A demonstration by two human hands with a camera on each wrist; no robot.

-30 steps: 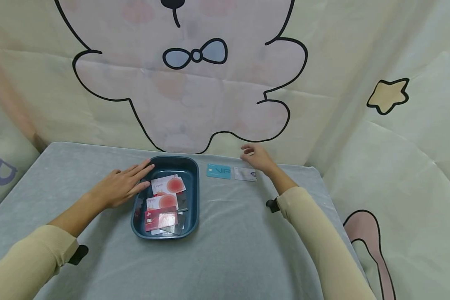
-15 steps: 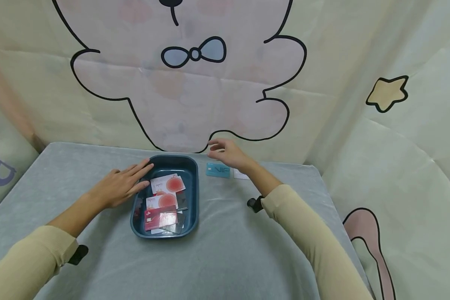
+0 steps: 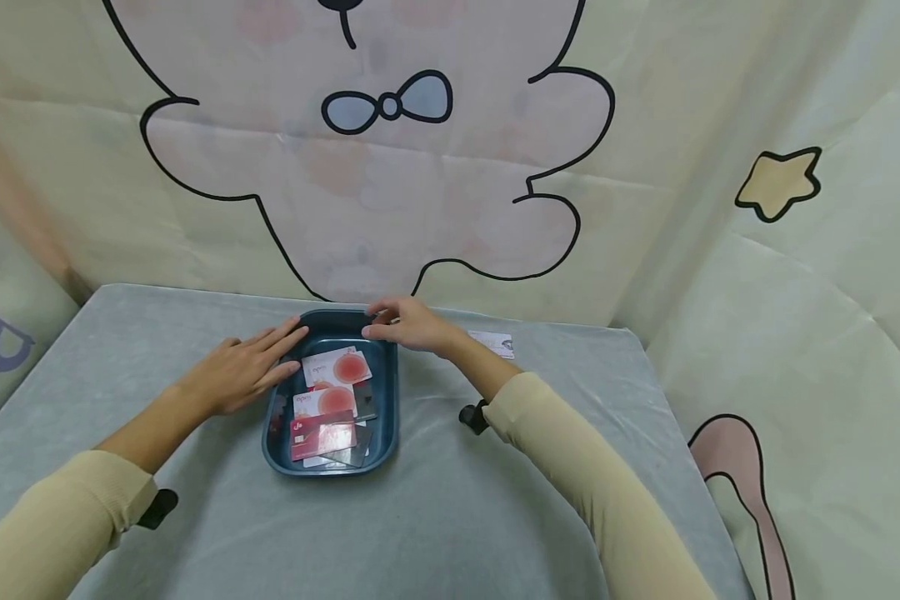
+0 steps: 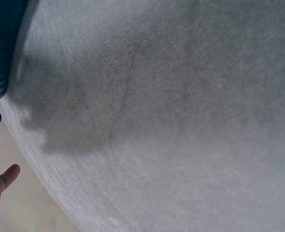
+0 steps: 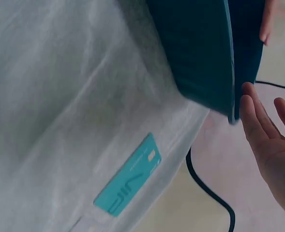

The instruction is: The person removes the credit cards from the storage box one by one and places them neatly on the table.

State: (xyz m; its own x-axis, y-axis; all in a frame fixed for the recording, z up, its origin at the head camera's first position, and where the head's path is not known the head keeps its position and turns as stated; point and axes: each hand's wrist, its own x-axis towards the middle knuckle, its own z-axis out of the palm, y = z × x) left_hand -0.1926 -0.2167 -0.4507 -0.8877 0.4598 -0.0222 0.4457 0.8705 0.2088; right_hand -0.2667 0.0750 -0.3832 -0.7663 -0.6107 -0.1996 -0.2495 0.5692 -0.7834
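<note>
Fingers spread, the left hand [image 3: 247, 371] touches the blue tray [image 3: 387, 400]; the right hand [image 3: 412, 325], fingers loosely parted, seems empty by its far corner. Several cards [image 3: 322, 437] lie inside — the VIP card [image 5: 128, 178] and a white card [image 3: 501, 343], outside, seem all that's left.

The head camera looks forward and down over the desk [image 3: 450, 525] toward the cartoon backdrop [image 3: 420, 183]. Both wrist cameras look from close by, slanted: the left mostly at grey cloth [image 4: 190, 159], the right at the VIP card [image 5: 127, 180]. All three share the blue tray [image 3: 387, 392].
</note>
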